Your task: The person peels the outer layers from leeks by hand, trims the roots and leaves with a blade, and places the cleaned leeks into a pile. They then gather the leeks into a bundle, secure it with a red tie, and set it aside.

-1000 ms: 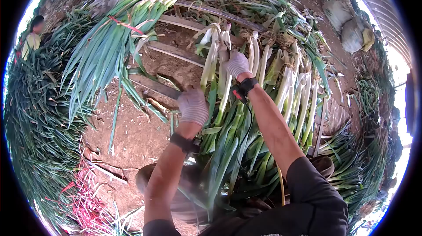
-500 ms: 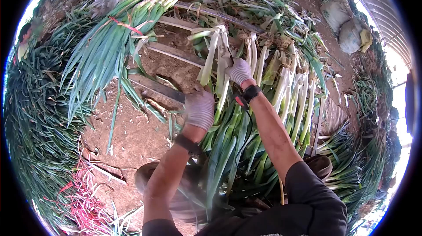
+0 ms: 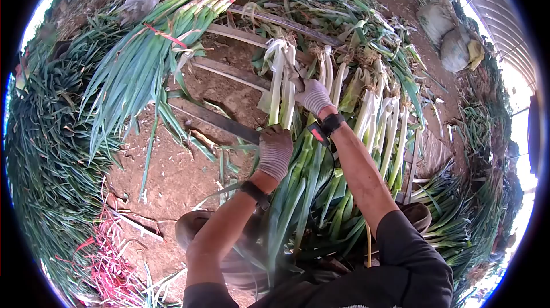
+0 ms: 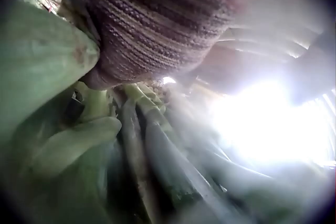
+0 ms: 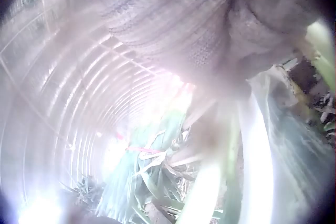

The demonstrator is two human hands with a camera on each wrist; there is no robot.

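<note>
Several pale leek stalks (image 3: 282, 81) are lying by the rack slats (image 3: 229, 72), with the left grip (image 3: 275, 150) holding them, fingers curled, near where the white is turning green. The right grip (image 3: 314, 97) is apparently pinching a dark, narrow object (image 3: 294, 75) just beside them, its nature not discernible. Cleaning seems to be the step in hand; the next move is probably calling for steady left support while the right is working along the white lengths.

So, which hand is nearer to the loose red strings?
Left hand; in the head view, it is up and right of the loose strings; the right hand lies farther that way.
</note>
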